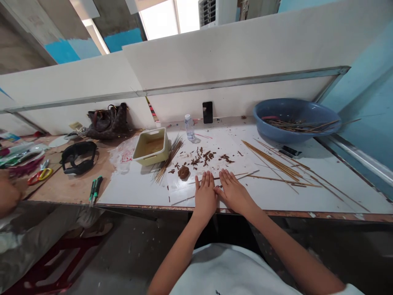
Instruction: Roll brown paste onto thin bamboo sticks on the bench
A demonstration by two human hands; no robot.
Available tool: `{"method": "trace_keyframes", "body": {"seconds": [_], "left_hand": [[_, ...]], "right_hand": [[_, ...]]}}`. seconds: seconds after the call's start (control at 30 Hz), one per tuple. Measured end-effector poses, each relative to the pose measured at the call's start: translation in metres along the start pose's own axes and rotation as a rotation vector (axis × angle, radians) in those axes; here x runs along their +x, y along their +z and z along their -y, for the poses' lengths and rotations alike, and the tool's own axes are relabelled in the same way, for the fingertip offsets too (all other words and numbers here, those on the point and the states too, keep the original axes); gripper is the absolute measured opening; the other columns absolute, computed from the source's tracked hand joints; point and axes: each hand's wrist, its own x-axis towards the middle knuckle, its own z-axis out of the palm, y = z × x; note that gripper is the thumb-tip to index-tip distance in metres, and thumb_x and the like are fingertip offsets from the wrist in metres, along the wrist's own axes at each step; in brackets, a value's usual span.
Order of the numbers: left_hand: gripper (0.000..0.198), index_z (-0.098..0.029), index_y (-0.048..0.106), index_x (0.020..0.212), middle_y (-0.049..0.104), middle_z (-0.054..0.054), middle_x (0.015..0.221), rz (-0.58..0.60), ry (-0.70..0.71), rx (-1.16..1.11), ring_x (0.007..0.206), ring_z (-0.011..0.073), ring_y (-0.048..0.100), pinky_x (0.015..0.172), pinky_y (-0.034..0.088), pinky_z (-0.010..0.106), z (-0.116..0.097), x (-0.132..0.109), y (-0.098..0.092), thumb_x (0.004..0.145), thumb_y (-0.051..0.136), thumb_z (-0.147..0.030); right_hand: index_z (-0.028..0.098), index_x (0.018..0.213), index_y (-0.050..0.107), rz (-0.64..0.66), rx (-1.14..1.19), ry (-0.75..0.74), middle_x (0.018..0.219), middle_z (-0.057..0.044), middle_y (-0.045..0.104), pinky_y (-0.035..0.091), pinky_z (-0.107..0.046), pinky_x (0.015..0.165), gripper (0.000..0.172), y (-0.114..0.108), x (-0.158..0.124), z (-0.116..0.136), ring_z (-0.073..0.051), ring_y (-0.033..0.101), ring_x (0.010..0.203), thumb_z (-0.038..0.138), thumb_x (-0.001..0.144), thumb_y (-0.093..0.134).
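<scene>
My left hand [205, 196] lies flat near the table's front edge, fingers stretched forward. Beside it my right hand [235, 191] is flat too, its thumb side touching the left hand. Under the fingers of both hands runs a thin brown stick [242, 174], its ends showing on either side; the middle is hidden. A grey, thin strip [182, 200] sticks out lower down to the left. Just ahead of the left hand sits a lump of brown paste [183, 172]. Crumbled brown pieces [206, 156] are scattered beyond the fingertips.
Coated sticks [273, 162] lie at right, before a blue basin [270, 132] holding more sticks. Thin bare sticks [172, 157] lean by a yellow tub [150, 159] of brownish water. A bottle [189, 129] and phone [208, 112] stand behind. Another person's hand [8, 194] is far left.
</scene>
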Motion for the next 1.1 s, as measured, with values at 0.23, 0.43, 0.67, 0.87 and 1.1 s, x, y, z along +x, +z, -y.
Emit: {"method": "trace_keyframes", "body": {"seconds": [0.23, 0.43, 0.67, 0.87, 1.1], "left_hand": [[0.067, -0.008, 0.036, 0.175, 0.038, 0.015, 0.181, -0.054, 0.031, 0.009, 0.172, 0.0274, 0.031, 0.143, 0.02, 0.059, -0.003, -0.023, 0.009, 0.112, 0.041, -0.031], [0.069, -0.006, 0.036, 0.175, 0.034, 0.017, 0.182, 0.001, -0.029, 0.001, 0.173, 0.0288, 0.028, 0.143, 0.02, 0.061, -0.004, -0.005, -0.001, 0.11, 0.043, -0.029], [0.066, -0.009, 0.036, 0.175, 0.036, 0.014, 0.181, -0.022, -0.009, 0.011, 0.172, 0.028, 0.029, 0.143, 0.021, 0.061, -0.007, -0.022, 0.003, 0.114, 0.038, -0.034], [0.072, -0.01, 0.03, 0.178, 0.032, 0.016, 0.183, -0.018, -0.041, 0.028, 0.173, 0.03, 0.028, 0.142, 0.021, 0.063, -0.007, -0.012, 0.004, 0.11, 0.044, -0.031], [0.067, -0.008, 0.039, 0.174, 0.04, 0.018, 0.179, -0.054, -0.053, 0.03, 0.173, 0.031, 0.028, 0.143, 0.016, 0.062, -0.01, -0.017, 0.001, 0.112, 0.041, -0.032]], "right_hand": [[-0.007, 0.168, 0.043, -0.066, 0.011, -0.047, 0.174, -0.03, 0.041, 0.037, -0.056, 0.136, 0.08, 0.011, -0.026, 0.001, -0.036, 0.042, 0.166, 0.055, 0.119, 0.031], [-0.009, 0.166, 0.045, -0.011, 0.017, -0.014, 0.172, -0.032, 0.042, 0.036, -0.056, 0.137, 0.084, 0.004, -0.007, -0.003, -0.037, 0.042, 0.165, 0.058, 0.119, 0.027], [-0.007, 0.168, 0.044, -0.057, 0.019, -0.059, 0.172, -0.032, 0.043, 0.038, -0.058, 0.135, 0.081, 0.009, -0.022, -0.003, -0.038, 0.042, 0.165, 0.056, 0.119, 0.028], [-0.009, 0.166, 0.045, -0.01, 0.01, -0.042, 0.171, -0.033, 0.044, 0.036, -0.056, 0.137, 0.083, 0.008, -0.009, -0.008, -0.039, 0.044, 0.164, 0.057, 0.118, 0.032], [-0.003, 0.173, 0.036, -0.071, 0.019, -0.068, 0.172, -0.031, 0.045, 0.037, -0.059, 0.135, 0.08, 0.008, -0.018, -0.006, -0.039, 0.043, 0.165, 0.054, 0.118, 0.037]]}}
